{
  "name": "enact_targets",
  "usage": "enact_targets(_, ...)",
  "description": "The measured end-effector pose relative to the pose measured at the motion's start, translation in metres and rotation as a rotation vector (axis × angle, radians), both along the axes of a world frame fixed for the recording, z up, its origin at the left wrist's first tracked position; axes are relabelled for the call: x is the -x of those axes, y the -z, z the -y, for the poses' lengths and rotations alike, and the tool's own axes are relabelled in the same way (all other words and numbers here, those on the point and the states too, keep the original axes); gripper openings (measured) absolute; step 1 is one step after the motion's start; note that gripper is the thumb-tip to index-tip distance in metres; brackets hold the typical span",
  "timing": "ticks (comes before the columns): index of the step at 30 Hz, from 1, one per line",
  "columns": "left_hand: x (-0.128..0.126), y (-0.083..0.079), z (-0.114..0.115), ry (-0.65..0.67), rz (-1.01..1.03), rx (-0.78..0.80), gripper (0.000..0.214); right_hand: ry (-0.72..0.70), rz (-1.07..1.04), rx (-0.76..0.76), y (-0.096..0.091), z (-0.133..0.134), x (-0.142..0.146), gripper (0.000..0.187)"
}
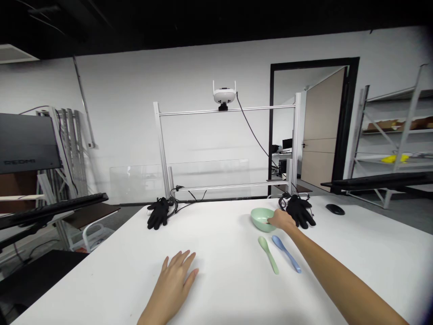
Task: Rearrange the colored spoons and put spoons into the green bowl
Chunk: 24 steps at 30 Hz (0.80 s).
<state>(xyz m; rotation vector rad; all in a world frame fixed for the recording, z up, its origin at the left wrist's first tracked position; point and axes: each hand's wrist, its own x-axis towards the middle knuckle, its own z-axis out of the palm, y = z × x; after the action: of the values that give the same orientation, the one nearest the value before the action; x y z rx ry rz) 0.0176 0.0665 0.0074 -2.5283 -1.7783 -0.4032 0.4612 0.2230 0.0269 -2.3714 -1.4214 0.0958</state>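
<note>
A light green bowl [260, 220] stands upright towards the back of the white table [216, 253]. My right hand [281, 220] is closed on the bowl's right rim, with the thumb inside the wall and the other fingers hidden. In front of the bowl lie a green spoon [269, 255] and a blue spoon [287, 254], side by side, their handles pointing towards me. My left hand [176, 280] is over the table's front left, palm down, fingers spread, holding nothing.
Black gloves with cables lie at the back left [158, 213] and back right [300, 211]. A metal frame [226, 109] rises behind the table, carrying a white camera device [224, 95]. To the right lies a black mouse [335, 209].
</note>
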Motion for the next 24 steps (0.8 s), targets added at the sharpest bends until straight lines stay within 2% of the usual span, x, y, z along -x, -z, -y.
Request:
enact_targets(5,0.003,0.002,-0.003,-0.002,0.013,-0.029,0.053,-0.072,0.016,0.015,-0.008,0.023,-0.005,0.047)
enact_targets(10,0.004,0.003,-0.006,-0.01,0.022,-0.038,0.053,-0.16,0.077,-0.146,-0.009,0.068,-0.008,0.055)
enact_targets(14,0.003,0.001,-0.006,-0.019,0.017,-0.028,0.055,-0.233,0.095,-0.238,0.004,0.103,-0.007,0.057)
enact_targets(17,0.002,0.0,-0.005,-0.021,0.016,-0.021,0.056,-0.252,0.075,-0.249,0.015,0.123,-0.003,0.056)
enact_targets(24,0.003,0.003,-0.006,-0.01,0.026,-0.043,0.054,-0.266,0.072,-0.241,0.038,0.15,0.005,0.056)
